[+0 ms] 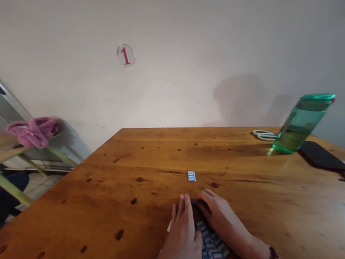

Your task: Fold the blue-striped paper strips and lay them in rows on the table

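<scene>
My left hand (pixel 183 235) lies low in the middle of the view, its fingers stretched forward and close together. Beside it, my right hand (pixel 225 219) has its fingers curled over at a small dark thing (pixel 198 202) between the two hands; what this is, I cannot make out. Beneath and between the hands lie several small blue-and-white pieces (pixel 212 249), partly hidden. A white edge shows at the outer side of the left hand. Ahead of the fingertips, apart from them, a small blue-and-white striped piece (pixel 191 176) lies flat on the wooden table (pixel 151 159).
At the right stand a green bottle (pixel 303 124), a coiled white cable (pixel 263 135) and a flat black object (pixel 322 156). A pink cloth (pixel 35 131) rests on another table at the left. A wall with a round "1" sign (pixel 125 55) rises behind.
</scene>
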A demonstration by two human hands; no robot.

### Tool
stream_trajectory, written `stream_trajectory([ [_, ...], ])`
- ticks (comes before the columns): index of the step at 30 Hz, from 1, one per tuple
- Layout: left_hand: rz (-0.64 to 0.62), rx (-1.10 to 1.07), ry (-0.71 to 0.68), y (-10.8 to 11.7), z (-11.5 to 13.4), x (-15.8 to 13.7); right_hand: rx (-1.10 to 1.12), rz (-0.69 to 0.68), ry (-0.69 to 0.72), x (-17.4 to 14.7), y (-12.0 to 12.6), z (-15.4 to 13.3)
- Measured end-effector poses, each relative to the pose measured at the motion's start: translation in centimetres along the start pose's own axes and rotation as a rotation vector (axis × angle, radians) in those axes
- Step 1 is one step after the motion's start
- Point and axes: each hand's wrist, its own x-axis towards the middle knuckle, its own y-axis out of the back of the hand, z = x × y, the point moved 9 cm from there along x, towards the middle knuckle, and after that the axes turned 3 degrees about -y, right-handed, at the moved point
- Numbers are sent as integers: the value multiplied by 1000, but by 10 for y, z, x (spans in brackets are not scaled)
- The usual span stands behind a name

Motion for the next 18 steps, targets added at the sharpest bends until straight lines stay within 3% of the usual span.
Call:
stream_trajectory([
  [18,-24,-30,2,3,9,-1,-40,37,27,0,2,-4],
])
